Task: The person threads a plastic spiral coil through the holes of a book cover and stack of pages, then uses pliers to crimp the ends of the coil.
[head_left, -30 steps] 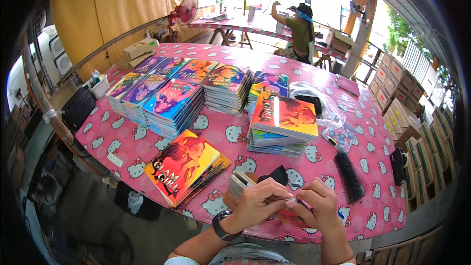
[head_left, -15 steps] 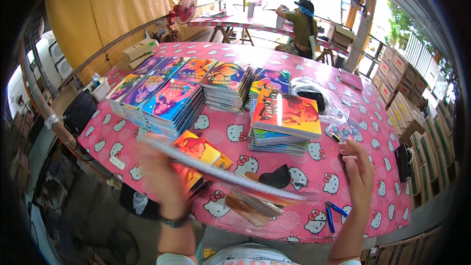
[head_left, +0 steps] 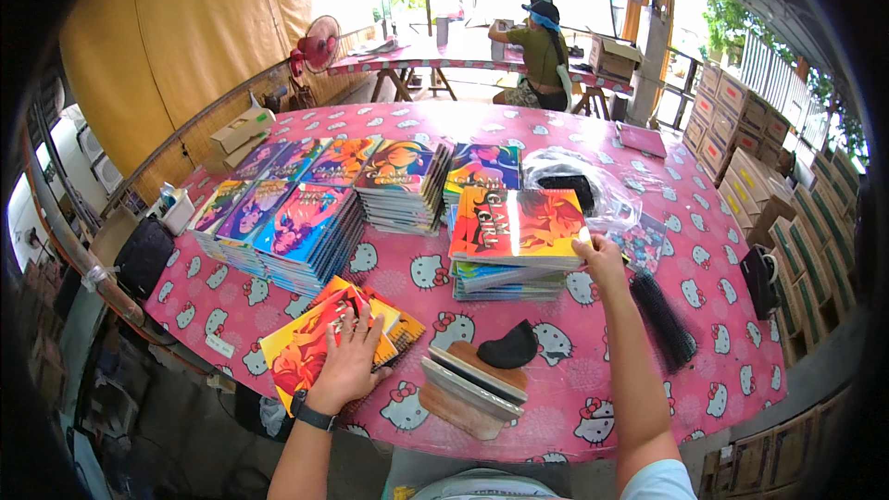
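Note:
My left hand point(head_left: 352, 356) lies spread on a red and yellow notebook point(head_left: 301, 347), which rests askew on a low pile of similar coil-bound notebooks point(head_left: 405, 326). At the middle stack, my right hand point(head_left: 602, 259) pinches the right edge of the top red-orange notebook point(head_left: 528, 227), thumb uppermost. Beneath that one are more notebooks point(head_left: 509, 287) with green and blue covers. Between my arms sits a wooden block with metal bars point(head_left: 472, 389), a black curved piece point(head_left: 509, 344) beside it. Right of my forearm lies a bundle of black plastic coils point(head_left: 663, 319).
Several tall notebook stacks point(head_left: 315, 231) fill the table's left side. A clear plastic bag point(head_left: 607, 190) lies behind the middle stack. Cartons point(head_left: 741, 125) are piled beyond the right edge. A person point(head_left: 542, 56) is at a far table; a red fan point(head_left: 319, 44) stands back left.
The notebook in my left hand has come down onto the front-left pile, and that hand is now spread on it. My right hand has moved left and taken the middle stack's top notebook by its edge.

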A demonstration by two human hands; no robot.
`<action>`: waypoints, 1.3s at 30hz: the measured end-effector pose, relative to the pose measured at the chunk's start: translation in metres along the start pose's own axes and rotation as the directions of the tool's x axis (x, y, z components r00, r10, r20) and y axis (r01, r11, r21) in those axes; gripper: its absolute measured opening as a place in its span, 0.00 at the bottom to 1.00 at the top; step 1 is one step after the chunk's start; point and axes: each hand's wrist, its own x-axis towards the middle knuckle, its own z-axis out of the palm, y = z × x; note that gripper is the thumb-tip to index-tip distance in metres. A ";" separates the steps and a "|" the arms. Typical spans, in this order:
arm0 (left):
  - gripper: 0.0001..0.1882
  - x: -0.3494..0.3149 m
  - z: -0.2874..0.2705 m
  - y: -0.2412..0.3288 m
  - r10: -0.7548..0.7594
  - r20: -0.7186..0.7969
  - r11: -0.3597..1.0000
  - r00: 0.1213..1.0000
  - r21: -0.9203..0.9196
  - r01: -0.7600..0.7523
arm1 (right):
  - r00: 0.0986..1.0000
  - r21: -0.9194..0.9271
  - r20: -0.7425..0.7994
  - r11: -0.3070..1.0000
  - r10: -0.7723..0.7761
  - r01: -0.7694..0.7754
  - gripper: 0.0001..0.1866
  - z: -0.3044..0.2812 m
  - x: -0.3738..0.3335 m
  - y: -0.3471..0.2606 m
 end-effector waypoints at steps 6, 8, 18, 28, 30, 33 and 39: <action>0.54 -0.010 -0.042 0.036 -0.022 -0.280 0.881 0.960 -0.459 -0.114 | 0.852 -0.111 -0.279 0.897 -0.442 0.429 0.12 -0.007 -0.068 -0.042; 0.51 -0.002 -0.053 0.052 -0.069 -0.464 0.658 0.883 -0.686 -0.310 | 0.852 0.164 -0.282 0.853 -0.442 0.496 0.12 0.005 -0.120 -0.060; 0.14 0.019 -0.043 0.077 -0.018 -0.374 0.034 0.927 -0.927 -0.373 | 0.873 -0.120 0.131 0.867 -0.469 0.484 0.19 0.018 -0.258 -0.014; 0.19 0.007 -0.031 0.068 -0.111 -0.293 -0.157 0.950 -0.938 -0.308 | 0.773 -0.217 0.410 0.771 -0.484 0.598 0.13 0.008 -0.246 0.006; 0.16 0.008 -0.029 0.068 -0.112 -0.283 -0.167 0.953 -0.940 -0.299 | 0.729 -0.320 0.490 0.679 -0.478 0.661 0.09 0.011 -0.240 0.021; 0.11 0.014 -0.014 0.064 -0.125 -0.305 -0.077 0.944 -0.946 -0.316 | 0.780 -0.233 0.486 0.801 -0.395 0.551 0.12 0.022 -0.245 0.028; 0.21 0.019 0.004 0.070 -0.311 -0.335 -0.025 0.889 -0.933 -0.360 | 0.823 -0.528 0.553 0.710 -0.130 0.467 0.13 0.026 -0.245 0.037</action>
